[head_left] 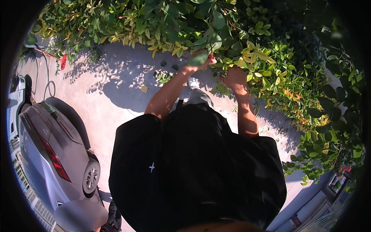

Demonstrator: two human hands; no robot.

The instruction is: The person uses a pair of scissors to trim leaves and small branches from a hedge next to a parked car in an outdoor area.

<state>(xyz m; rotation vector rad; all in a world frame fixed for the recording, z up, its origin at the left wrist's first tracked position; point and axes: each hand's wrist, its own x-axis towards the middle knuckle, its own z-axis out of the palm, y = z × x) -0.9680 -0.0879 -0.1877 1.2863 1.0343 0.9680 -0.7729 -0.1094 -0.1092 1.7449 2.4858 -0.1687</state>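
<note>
Both my arms reach forward into a leafy hedge (185, 29) of green and yellow leaves. My left hand (199, 63) is closed at its lower edge, partly covered by a large green leaf (198, 59). A small red thing (211, 57) shows at its fingertips; I cannot make out whether it is held. Just to the right, my right hand (235, 79) is curled into a fist against the yellow-green foliage (259, 71). Whatever lies inside that fist is hidden by the fingers.
A grey car (58, 135) stands at the left, with another person (113, 216) at lower left. A hose (50, 89) and a red object (63, 62) are at upper left. Hedge continues down the right side. Fallen leaves (144, 89) lie on the paving (116, 110).
</note>
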